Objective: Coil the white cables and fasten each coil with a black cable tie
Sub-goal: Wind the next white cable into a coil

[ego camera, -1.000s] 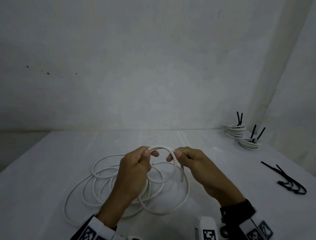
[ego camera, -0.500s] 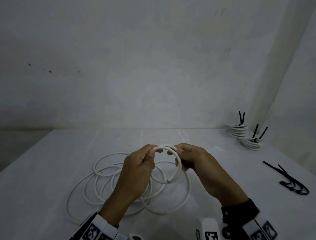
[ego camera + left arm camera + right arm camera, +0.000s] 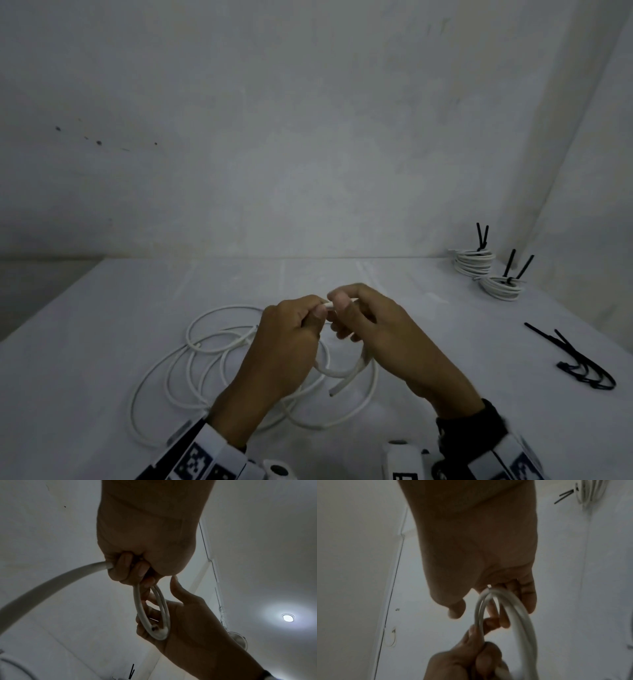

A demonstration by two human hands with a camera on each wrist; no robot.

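A long white cable (image 3: 205,359) lies in loose loops on the white table (image 3: 102,325). Above it my left hand (image 3: 308,315) and right hand (image 3: 346,308) meet and both pinch the cable at the top of a small coil (image 3: 342,371) of about two turns. The coil hangs under the hands, its cut end (image 3: 332,393) pointing down and left. In the left wrist view my left hand (image 3: 137,572) grips the top of the coil (image 3: 150,615). In the right wrist view the right hand's fingers (image 3: 527,599) curl round the coil (image 3: 513,608).
Two tied white coils (image 3: 474,262) (image 3: 501,287) with black tie tails sticking up stand at the back right by the wall. Several loose black cable ties (image 3: 582,363) lie at the right edge of the table.
The hands have come together until they touch. The open arch of cable between them has closed into a small coil hanging below, its free end swung down and left.
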